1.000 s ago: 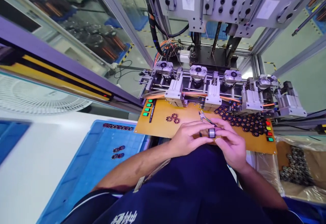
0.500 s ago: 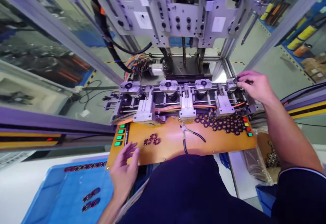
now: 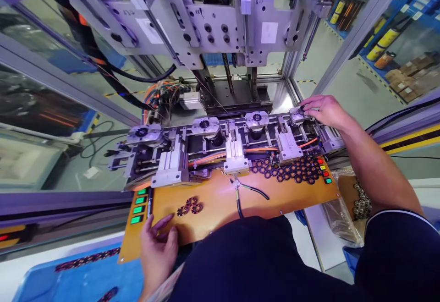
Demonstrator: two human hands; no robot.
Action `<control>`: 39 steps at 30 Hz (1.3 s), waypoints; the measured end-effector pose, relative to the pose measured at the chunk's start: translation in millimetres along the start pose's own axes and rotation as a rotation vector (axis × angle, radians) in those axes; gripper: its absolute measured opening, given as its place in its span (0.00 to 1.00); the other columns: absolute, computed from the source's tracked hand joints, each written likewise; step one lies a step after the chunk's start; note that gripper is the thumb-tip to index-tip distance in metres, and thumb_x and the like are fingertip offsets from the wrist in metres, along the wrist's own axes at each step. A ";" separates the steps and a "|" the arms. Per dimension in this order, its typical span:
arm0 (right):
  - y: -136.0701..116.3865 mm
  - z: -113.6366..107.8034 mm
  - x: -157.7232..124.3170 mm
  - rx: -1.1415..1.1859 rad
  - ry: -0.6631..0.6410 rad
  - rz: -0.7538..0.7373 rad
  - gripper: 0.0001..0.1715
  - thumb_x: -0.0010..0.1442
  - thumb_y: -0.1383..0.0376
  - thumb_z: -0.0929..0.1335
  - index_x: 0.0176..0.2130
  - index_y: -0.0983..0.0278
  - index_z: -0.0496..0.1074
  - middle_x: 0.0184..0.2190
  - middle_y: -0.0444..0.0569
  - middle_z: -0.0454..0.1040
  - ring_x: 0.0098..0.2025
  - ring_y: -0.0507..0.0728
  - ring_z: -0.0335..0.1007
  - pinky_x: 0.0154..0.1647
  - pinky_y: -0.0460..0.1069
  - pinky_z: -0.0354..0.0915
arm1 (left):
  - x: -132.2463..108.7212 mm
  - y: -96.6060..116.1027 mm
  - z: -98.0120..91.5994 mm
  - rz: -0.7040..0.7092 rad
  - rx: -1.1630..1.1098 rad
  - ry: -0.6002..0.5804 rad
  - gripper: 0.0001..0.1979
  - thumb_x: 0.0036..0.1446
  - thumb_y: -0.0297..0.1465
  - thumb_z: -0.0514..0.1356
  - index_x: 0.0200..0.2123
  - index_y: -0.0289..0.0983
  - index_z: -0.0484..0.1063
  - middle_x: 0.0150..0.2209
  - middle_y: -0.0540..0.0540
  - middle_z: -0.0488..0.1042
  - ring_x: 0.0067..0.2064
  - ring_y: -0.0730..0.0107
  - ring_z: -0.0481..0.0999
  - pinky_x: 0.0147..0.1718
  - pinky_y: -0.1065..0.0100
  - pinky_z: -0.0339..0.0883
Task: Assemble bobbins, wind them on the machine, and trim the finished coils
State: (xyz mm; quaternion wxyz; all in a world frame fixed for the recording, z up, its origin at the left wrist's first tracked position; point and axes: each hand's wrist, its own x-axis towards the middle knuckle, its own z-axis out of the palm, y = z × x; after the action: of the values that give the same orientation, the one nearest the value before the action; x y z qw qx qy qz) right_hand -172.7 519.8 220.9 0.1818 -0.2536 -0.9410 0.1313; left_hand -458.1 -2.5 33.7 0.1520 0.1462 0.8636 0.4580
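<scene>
My right hand [image 3: 325,109] is at the rightmost clamp fixture [image 3: 297,117] on the machine. Its thumb and fingers pinch a small dark part [image 3: 303,108], mostly hidden by the fingertips, at the top of that fixture. My left hand [image 3: 160,249] hovers by the front left edge of the orange panel [image 3: 220,201], fingers apart and holding nothing. Just right of its fingertips lie three small wound ring cores [image 3: 191,206]. Three more clamp fixtures stand along the row, among them the middle one [image 3: 205,125], each with a dark round part in its top.
Diagonal cutters [image 3: 237,187] lie mid-panel. Many dark ring cores [image 3: 285,170] cluster at the panel's right. Green buttons [image 3: 138,209] line its left side. A blue tray [image 3: 85,279] with more cores is at lower left. Metal plates [image 3: 233,27] hang above the fixtures.
The view has turned, so the machine and panel sit further left and tilted. My right hand stays at the rightmost fixture. My left hand remains open near the panel's left edge.
</scene>
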 end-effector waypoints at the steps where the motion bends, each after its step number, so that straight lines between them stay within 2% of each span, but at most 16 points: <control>1: 0.2 -0.4 0.7 -0.039 -0.018 -0.025 0.10 0.58 0.66 0.69 0.37 0.61 0.82 0.44 0.46 0.81 0.46 0.59 0.77 0.55 0.57 0.70 | 1.0 0.8 1.1 0.013 0.006 -0.001 0.43 0.46 0.44 0.63 0.64 0.39 0.54 0.49 0.40 0.75 0.28 0.72 0.71 0.32 0.64 0.67; 5: -2.6 -2.1 6.6 -0.142 -0.086 -0.095 0.11 0.59 0.68 0.68 0.37 0.62 0.81 0.43 0.47 0.81 0.48 0.60 0.76 0.56 0.59 0.69 | 4.8 3.6 4.6 0.053 0.024 -0.002 0.43 0.45 0.46 0.66 0.63 0.38 0.57 0.45 0.41 0.76 0.38 0.63 0.74 0.42 0.59 0.68; 9: -6.3 -3.6 7.6 -0.172 -0.115 -0.107 0.11 0.58 0.69 0.68 0.37 0.62 0.82 0.43 0.46 0.81 0.48 0.60 0.77 0.57 0.58 0.69 | 6.1 5.0 4.3 0.042 0.023 -0.026 0.43 0.45 0.47 0.66 0.62 0.39 0.58 0.45 0.41 0.76 0.41 0.60 0.75 0.44 0.57 0.68; 15: -5.8 8.5 -16.8 -0.218 -0.049 -0.077 0.23 0.57 0.74 0.63 0.47 0.62 0.80 0.52 0.45 0.77 0.61 0.62 0.68 0.63 0.60 0.65 | 6.9 1.6 4.6 0.072 0.037 -0.008 0.43 0.45 0.47 0.66 0.62 0.38 0.58 0.43 0.41 0.77 0.43 0.57 0.76 0.44 0.56 0.68; 19: -7.8 24.7 -27.9 -0.240 0.004 -0.051 0.25 0.54 0.76 0.63 0.48 0.63 0.79 0.54 0.46 0.76 0.62 0.63 0.66 0.61 0.62 0.66 | 8.4 0.3 6.7 0.098 0.058 -0.013 0.42 0.46 0.46 0.66 0.63 0.39 0.58 0.44 0.40 0.77 0.44 0.56 0.76 0.47 0.53 0.68; 22: -19.4 24.1 -36.1 -0.245 0.078 -0.036 0.25 0.56 0.75 0.62 0.49 0.65 0.78 0.55 0.49 0.75 0.64 0.62 0.65 0.63 0.61 0.65 | 9.3 -0.3 8.0 0.122 0.069 -0.022 0.42 0.47 0.47 0.65 0.63 0.39 0.58 0.45 0.39 0.77 0.46 0.54 0.76 0.48 0.51 0.69; 24: -32.1 17.8 -51.7 -0.254 0.166 -0.016 0.27 0.59 0.75 0.60 0.54 0.66 0.75 0.58 0.51 0.72 0.66 0.60 0.62 0.66 0.60 0.62 | 9.3 -0.9 8.8 0.142 0.072 -0.033 0.42 0.49 0.47 0.65 0.64 0.38 0.57 0.46 0.38 0.77 0.48 0.52 0.76 0.48 0.50 0.69; 26: -45.9 12.8 -79.0 -0.257 0.309 0.032 0.28 0.61 0.75 0.59 0.58 0.65 0.71 0.61 0.51 0.69 0.66 0.58 0.61 0.68 0.59 0.60 | 8.5 -0.9 10.0 0.161 0.077 -0.040 0.42 0.50 0.47 0.64 0.65 0.38 0.56 0.47 0.37 0.77 0.49 0.50 0.76 0.49 0.49 0.70; 29: -62.5 18.8 -134.3 -0.240 0.591 0.193 0.24 0.64 0.70 0.61 0.56 0.63 0.72 0.57 0.52 0.73 0.60 0.58 0.69 0.65 0.57 0.64 | 5.9 1.9 13.7 0.194 0.094 -0.028 0.42 0.51 0.46 0.64 0.65 0.36 0.56 0.47 0.35 0.77 0.50 0.48 0.76 0.50 0.47 0.69; 31: -69.9 32.4 -171.1 -0.253 0.694 0.332 0.20 0.65 0.66 0.62 0.54 0.65 0.74 0.54 0.54 0.75 0.56 0.59 0.73 0.62 0.57 0.67 | 4.6 5.5 17.5 0.215 0.097 -0.004 0.42 0.51 0.46 0.64 0.64 0.34 0.56 0.48 0.34 0.77 0.51 0.48 0.76 0.51 0.46 0.69; 33: -75.8 47.8 -200.3 -0.268 0.713 0.374 0.20 0.66 0.65 0.62 0.52 0.69 0.75 0.50 0.58 0.78 0.52 0.62 0.76 0.57 0.59 0.71 | 4.8 9.0 21.4 0.229 0.089 0.013 0.40 0.52 0.45 0.63 0.64 0.34 0.57 0.48 0.34 0.78 0.51 0.49 0.77 0.53 0.47 0.68; 35: -81.6 58.3 -216.4 -0.282 0.703 0.369 0.20 0.66 0.64 0.62 0.52 0.70 0.75 0.45 0.61 0.79 0.46 0.64 0.78 0.50 0.61 0.74 | 6.4 11.2 24.9 0.242 0.083 0.023 0.39 0.52 0.44 0.63 0.63 0.34 0.58 0.48 0.35 0.78 0.51 0.51 0.77 0.54 0.48 0.68; 37: -86.8 59.4 -215.7 -0.296 0.678 0.346 0.21 0.66 0.64 0.62 0.54 0.69 0.73 0.45 0.62 0.79 0.46 0.65 0.78 0.49 0.62 0.75 | 8.9 12.0 27.5 0.253 0.083 0.027 0.38 0.52 0.44 0.64 0.63 0.35 0.59 0.48 0.37 0.79 0.50 0.52 0.78 0.55 0.49 0.68; 39: -88.7 51.0 -197.4 -0.303 0.622 0.296 0.22 0.66 0.65 0.61 0.57 0.64 0.71 0.50 0.60 0.77 0.51 0.65 0.76 0.54 0.62 0.72 | 11.6 12.1 29.1 0.266 0.085 0.027 0.38 0.52 0.44 0.64 0.63 0.35 0.59 0.47 0.37 0.79 0.50 0.52 0.78 0.55 0.50 0.67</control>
State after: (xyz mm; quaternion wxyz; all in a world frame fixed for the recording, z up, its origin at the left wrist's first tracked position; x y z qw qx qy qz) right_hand -72.6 334.0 150.8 0.3984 -0.4387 -0.8026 -0.0681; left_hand -455.7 30.2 26.8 0.0722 0.2594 0.8572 0.4390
